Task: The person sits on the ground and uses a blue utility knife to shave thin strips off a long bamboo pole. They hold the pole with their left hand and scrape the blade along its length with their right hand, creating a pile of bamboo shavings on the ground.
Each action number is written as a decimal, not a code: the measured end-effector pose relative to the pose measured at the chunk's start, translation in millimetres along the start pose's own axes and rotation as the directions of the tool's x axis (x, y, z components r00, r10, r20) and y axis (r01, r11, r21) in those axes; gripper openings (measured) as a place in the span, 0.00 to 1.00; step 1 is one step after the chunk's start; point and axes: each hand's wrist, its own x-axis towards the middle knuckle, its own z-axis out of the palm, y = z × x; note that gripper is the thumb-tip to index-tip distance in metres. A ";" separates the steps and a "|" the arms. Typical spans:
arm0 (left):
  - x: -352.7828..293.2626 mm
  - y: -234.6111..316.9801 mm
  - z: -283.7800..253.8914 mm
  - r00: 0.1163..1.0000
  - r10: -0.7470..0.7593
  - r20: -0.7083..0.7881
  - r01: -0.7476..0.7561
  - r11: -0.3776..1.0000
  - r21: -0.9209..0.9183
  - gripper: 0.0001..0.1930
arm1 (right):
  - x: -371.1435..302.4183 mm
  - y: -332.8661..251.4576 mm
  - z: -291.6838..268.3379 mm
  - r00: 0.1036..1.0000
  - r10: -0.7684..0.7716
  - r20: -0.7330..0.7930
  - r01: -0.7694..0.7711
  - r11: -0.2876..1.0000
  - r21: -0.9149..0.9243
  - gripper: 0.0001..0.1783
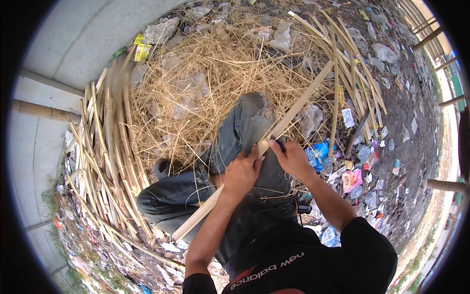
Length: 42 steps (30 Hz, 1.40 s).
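Note:
A long pale bamboo strip [304, 98] lies slantwise across my thighs, its far end toward the upper right and its near end at the lower left. My left hand [241, 172] is closed around the strip near its middle, over my lap. Just to the right of it, my right hand [292, 158] is closed on a small tool with a dark blue handle [280, 145], held against the strip. The fingers hide the rest of that tool, so its blade, if any, cannot be made out. Both hands are nearly touching.
A heap of thin bamboo shavings [210, 68] spreads in front of my legs. Split bamboo strips [110, 157] are piled at the left, and more strips [350, 63] lie at the upper right. Plastic litter [351, 180] covers the ground at the right. A grey wall [63, 44] stands at the left.

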 end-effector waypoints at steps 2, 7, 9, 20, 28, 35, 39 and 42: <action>1.2 4.3 -2.7 1.000 -0.019 0.017 0.020 1.000 -0.016 0.23 | 2.0 12.0 1.4 0.989 0.106 0.101 -0.110 0.993 0.031 0.37; 3.2 1.7 -2.8 1.000 -0.011 0.026 0.013 0.997 -0.070 0.22 | 14.4 18.0 -11.8 0.852 0.215 0.478 -0.404 0.851 0.336 0.41; 5.4 -5.2 3.4 1.000 0.006 0.003 -0.005 0.993 -0.122 0.22 | 11.9 0.4 -22.8 0.674 0.215 0.707 -0.649 0.629 0.428 0.41; 1.0 -3.5 2.5 0.998 0.014 -0.055 -0.021 0.992 -0.128 0.23 | 22.7 13.4 -36.2 0.916 0.373 0.148 -0.376 0.667 0.643 0.32; -2.6 -7.2 8.3 0.995 0.028 -0.100 -0.030 0.999 -0.021 0.26 | 17.2 36.8 -26.9 0.957 0.289 0.017 -0.286 0.933 0.221 0.34; -3.5 -3.8 7.6 0.994 0.027 -0.105 -0.023 0.999 0.034 0.27 | -9.6 0.0 -29.4 0.991 0.062 0.119 -0.066 0.998 0.025 0.25; -3.7 -4.4 8.2 0.995 0.037 -0.097 -0.034 0.999 0.041 0.26 | -19.3 -2.4 -22.0 0.997 0.022 0.074 -0.018 0.999 -0.049 0.22; -6.3 -1.9 2.6 0.995 0.059 -0.086 -0.053 0.996 0.068 0.26 | -12.2 3.8 -22.7 0.990 0.104 0.095 -0.101 0.994 -0.031 0.22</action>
